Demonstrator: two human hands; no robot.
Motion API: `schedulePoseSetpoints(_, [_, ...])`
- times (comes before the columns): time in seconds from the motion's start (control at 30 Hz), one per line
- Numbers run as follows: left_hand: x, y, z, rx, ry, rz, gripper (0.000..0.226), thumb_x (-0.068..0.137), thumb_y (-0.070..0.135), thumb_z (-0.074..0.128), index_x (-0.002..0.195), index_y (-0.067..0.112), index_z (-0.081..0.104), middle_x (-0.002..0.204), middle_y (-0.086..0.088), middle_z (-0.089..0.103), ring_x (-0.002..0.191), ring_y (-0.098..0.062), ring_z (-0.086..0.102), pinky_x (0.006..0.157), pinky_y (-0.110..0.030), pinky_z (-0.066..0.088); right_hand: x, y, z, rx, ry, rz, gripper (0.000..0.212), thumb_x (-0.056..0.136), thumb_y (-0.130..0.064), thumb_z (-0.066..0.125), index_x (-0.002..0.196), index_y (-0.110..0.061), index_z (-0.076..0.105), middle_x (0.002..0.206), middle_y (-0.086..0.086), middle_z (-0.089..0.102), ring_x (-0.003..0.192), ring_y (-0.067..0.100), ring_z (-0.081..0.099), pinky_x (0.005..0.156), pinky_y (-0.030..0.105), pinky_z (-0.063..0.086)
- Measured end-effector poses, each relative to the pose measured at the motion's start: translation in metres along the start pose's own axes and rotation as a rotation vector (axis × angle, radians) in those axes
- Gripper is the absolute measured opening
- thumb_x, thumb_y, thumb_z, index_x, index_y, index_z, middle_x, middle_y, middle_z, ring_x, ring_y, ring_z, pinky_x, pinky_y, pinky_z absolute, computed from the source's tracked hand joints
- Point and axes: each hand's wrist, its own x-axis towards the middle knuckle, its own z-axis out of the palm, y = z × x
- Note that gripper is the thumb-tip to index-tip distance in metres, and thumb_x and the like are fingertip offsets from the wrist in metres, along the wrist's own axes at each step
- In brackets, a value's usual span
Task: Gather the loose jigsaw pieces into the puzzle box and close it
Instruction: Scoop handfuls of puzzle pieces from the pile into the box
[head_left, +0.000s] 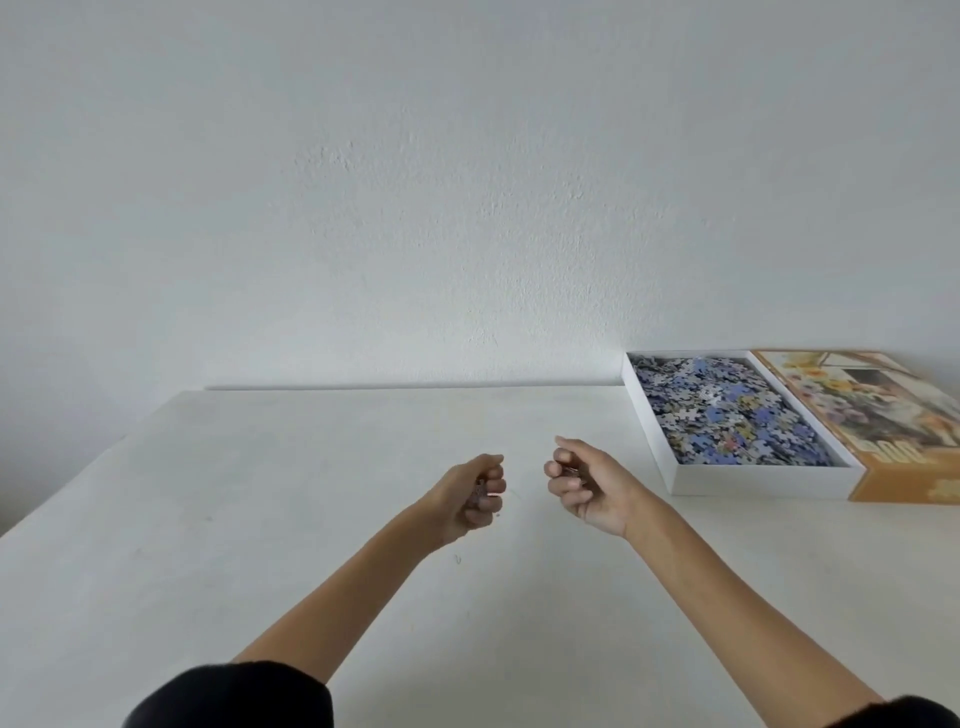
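Fingers of your left hand (475, 493) curl tight round a small dark clump of jigsaw pieces (481, 491), held just above the white table (260, 493) near its middle. Your right hand (584, 486) hangs near it without touching, fingers curled, thumb pinching what look like more pieces. The puzzle box (660, 441) lies open at the table's far right, well apart from both hands and heaped with blue and pale pieces. Its long axis runs away from you toward the wall (467, 208), leaning left at the far end. The lid (883, 431) lies picture-up against its right side, parallel to it.
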Motion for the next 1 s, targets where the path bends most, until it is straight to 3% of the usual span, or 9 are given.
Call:
schedulePoseSetpoints(0.1, [0.010,0.003,0.026,0.339,0.050,0.210,0.037,0.095,0.023,0.047,0.061,0.019,0.033,0.051,0.009,0.033,0.042,-0.008,0.021,0.040,-0.017,0.013,-0.009,-0.019,-0.016,-0.157,0.060,-0.119,0.032,0.093,-0.026,0.045,0.063,-0.017,0.039,0.044,-0.007,0.031,0.031,0.003,0.023,0.027,0.014,0.017])
schedulePoseSetpoints(0.27, [0.039,0.012,0.085,0.557,0.035,0.414,0.040,0.094,0.025,0.050,0.058,0.018,0.033,0.048,0.011,0.033,0.039,-0.005,0.026,0.039,-0.015,0.020,-0.033,-0.068,-0.051,-0.399,0.237,-0.345,0.032,0.093,-0.026,0.047,0.063,-0.016,0.043,0.045,-0.006,0.033,0.034,0.004,0.024,0.032,0.016,0.016])
schedulePoseSetpoints(0.47, [0.085,0.026,0.158,0.624,-0.027,0.504,0.041,0.094,0.024,0.052,0.055,0.018,0.039,0.051,0.008,0.036,0.041,-0.005,0.028,0.039,-0.014,0.023,-0.051,-0.122,-0.102,-0.749,0.469,-0.565,0.038,0.093,-0.027,0.048,0.058,-0.014,0.044,0.048,-0.002,0.035,0.037,0.008,0.027,0.036,0.018,0.023])
schedulePoseSetpoints(0.6, [0.120,0.033,0.199,0.692,0.002,0.543,0.035,0.093,0.025,0.051,0.060,0.015,0.045,0.056,0.004,0.042,0.047,-0.007,0.033,0.045,-0.018,0.028,-0.041,-0.148,-0.137,-1.115,0.591,-0.713,0.037,0.094,-0.025,0.045,0.062,-0.008,0.044,0.054,0.006,0.036,0.048,0.016,0.032,0.052,0.027,0.024])
schedulePoseSetpoints(0.73, [0.150,0.037,0.227,0.767,0.033,0.588,0.036,0.093,0.023,0.050,0.059,0.013,0.044,0.054,0.003,0.040,0.046,-0.007,0.033,0.048,-0.021,0.029,-0.026,-0.166,-0.168,-1.370,0.608,-0.750,0.037,0.096,-0.027,0.043,0.063,-0.010,0.047,0.050,-0.002,0.035,0.045,0.013,0.032,0.048,0.026,0.022])
schedulePoseSetpoints(0.9, [0.182,0.033,0.233,0.785,0.091,0.585,0.035,0.093,0.020,0.050,0.058,0.015,0.045,0.053,0.004,0.041,0.048,-0.008,0.036,0.048,-0.020,0.032,-0.008,-0.178,-0.199,-1.434,0.625,-0.781,0.039,0.095,-0.028,0.045,0.060,-0.012,0.043,0.047,-0.003,0.035,0.042,0.011,0.031,0.046,0.025,0.021])
schedulePoseSetpoints(1.0, [0.191,0.025,0.232,0.760,0.053,0.640,0.030,0.096,0.021,0.043,0.071,0.011,0.056,0.063,0.000,0.051,0.060,-0.015,0.046,0.059,-0.028,0.038,-0.002,-0.180,-0.209,-1.534,0.612,-0.774,0.032,0.094,-0.028,0.048,0.069,-0.011,0.057,0.054,-0.002,0.049,0.045,0.008,0.038,0.046,0.021,0.024])
